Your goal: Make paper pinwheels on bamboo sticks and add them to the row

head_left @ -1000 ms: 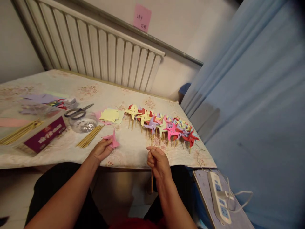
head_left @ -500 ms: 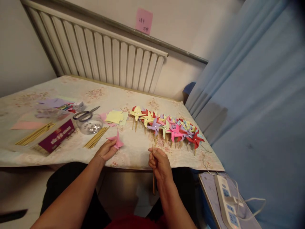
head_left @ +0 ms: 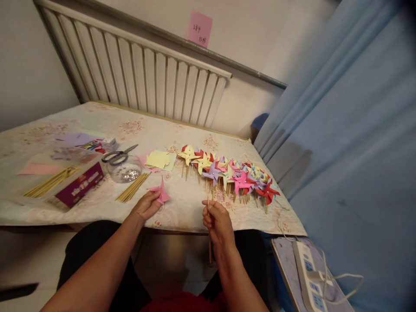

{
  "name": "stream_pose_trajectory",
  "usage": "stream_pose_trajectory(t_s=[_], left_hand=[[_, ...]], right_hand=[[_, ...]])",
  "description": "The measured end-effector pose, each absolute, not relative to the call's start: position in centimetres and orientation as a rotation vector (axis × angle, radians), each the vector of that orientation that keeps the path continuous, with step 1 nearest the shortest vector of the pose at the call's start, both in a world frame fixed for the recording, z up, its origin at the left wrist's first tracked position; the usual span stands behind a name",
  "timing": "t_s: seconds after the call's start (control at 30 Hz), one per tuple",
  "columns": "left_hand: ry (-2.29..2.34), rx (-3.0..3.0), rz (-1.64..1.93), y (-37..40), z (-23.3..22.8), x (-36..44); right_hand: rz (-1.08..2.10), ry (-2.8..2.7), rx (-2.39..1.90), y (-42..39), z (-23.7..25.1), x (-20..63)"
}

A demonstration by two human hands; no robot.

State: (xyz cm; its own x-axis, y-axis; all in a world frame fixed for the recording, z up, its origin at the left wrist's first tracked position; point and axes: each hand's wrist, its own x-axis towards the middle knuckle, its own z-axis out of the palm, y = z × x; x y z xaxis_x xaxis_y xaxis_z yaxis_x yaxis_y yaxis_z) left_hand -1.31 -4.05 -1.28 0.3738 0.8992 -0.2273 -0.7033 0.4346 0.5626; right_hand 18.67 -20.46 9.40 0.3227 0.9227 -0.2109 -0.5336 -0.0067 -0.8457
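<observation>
Pinched in my left hand (head_left: 148, 206) is a pink paper pinwheel (head_left: 163, 196), its folded blades pointing up and outward. My right hand (head_left: 218, 220) is closed around a thin wooden stick (head_left: 209, 249), which hangs down below the fist past the table edge. The two hands are apart, both over the table's near side. Left of my left hand lies a bundle of wooden sticks (head_left: 133, 187). Beyond it stands a clear bowl (head_left: 125, 172) of small shiny pieces, with scissors (head_left: 119, 155) resting across its rim. Finished-looking pinwheels on sticks (head_left: 227, 175) stand in rows at right.
Yellow paper squares (head_left: 157, 159) lie in the middle. At left are a purple-labelled box (head_left: 79, 185) with sticks and pink paper (head_left: 39, 169). A power strip (head_left: 308, 275) with a white cable sits on a side stand at right, beside a blue curtain (head_left: 338, 151).
The view has shifted slightly, so the table things appear a little further right. Both hands keep their hold and stay almost still.
</observation>
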Motion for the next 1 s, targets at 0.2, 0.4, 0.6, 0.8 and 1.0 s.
stream_pose_trajectory(t_s=[0.2, 0.4, 0.6, 0.8, 1.0], left_hand=[[0.507, 0.444, 0.964, -7.3, 0.8, 0.0], [0.208, 0.56, 0.866, -11.9, 5.3, 3.1], [0.156, 0.629, 0.833, -13.8, 7.3, 4.3], [0.117, 0.719, 0.695, -14.5, 8.1, 4.2], [0.115, 0.651, 0.762, -15.0, 7.9, 3.9]], right_hand=[[1.176, -0.433, -1.067, -20.5, 9.9, 17.9], [1.211, -0.459, -1.058, -20.7, 10.5, 16.5], [1.191, -0.511, -1.033, -21.6, 11.0, 15.4], [1.206, -0.566, -1.0, -22.2, 11.3, 14.3], [1.213, -0.592, -1.01, -22.7, 11.6, 13.6]])
